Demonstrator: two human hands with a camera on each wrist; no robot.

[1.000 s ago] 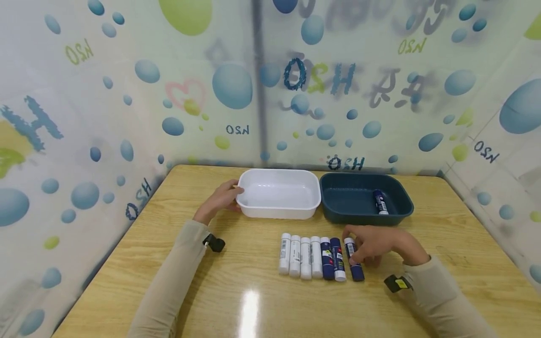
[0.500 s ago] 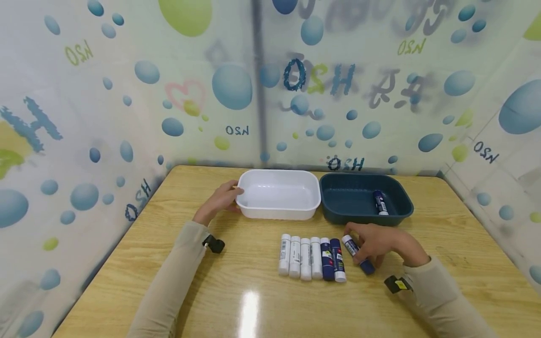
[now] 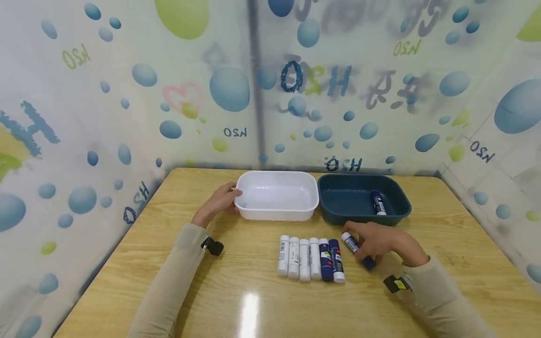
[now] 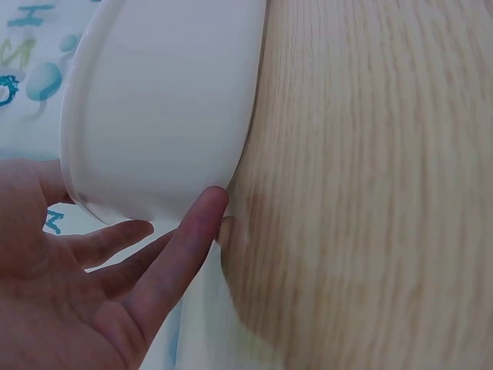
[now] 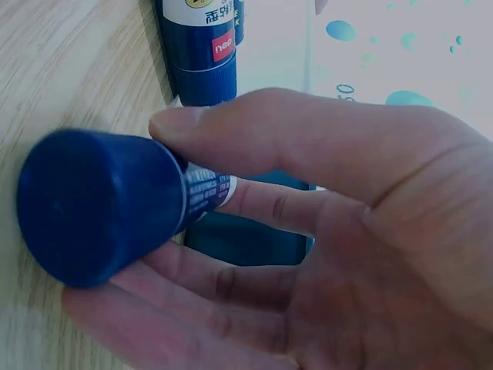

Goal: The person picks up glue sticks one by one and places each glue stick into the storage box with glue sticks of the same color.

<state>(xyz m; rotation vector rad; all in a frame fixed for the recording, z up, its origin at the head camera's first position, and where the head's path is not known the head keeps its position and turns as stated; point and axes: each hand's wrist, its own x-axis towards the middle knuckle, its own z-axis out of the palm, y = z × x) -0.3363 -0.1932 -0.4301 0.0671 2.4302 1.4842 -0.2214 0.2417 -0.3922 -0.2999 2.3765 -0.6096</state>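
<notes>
My right hand (image 3: pixel 375 241) pinches a dark blue glue stick (image 3: pixel 350 242) between thumb and fingers, tilted in front of the dark teal tray. Its blue end (image 5: pixel 85 204) points at the right wrist camera. To its left lie several glue sticks in a row: white ones (image 3: pixel 304 259) first, then two blue ones (image 3: pixel 336 261). My left hand (image 3: pixel 219 199) holds the left end of a white tray (image 3: pixel 276 215), the thumb over its rim. In the left wrist view the fingers (image 4: pixel 181 254) touch the tray's outer wall (image 4: pixel 166 116).
The dark teal tray (image 3: pixel 338 218) stands against the white tray's right side, with one blue glue stick (image 3: pixel 378 203) lying inside. A patterned wall sheet (image 3: pixel 194 141) rises behind the wooden table (image 3: pixel 220 291).
The held glue stick has swung from nearly in line with the row to a slant, its blue end now to the right, away from the row. The left hand keeps its place on the tray.
</notes>
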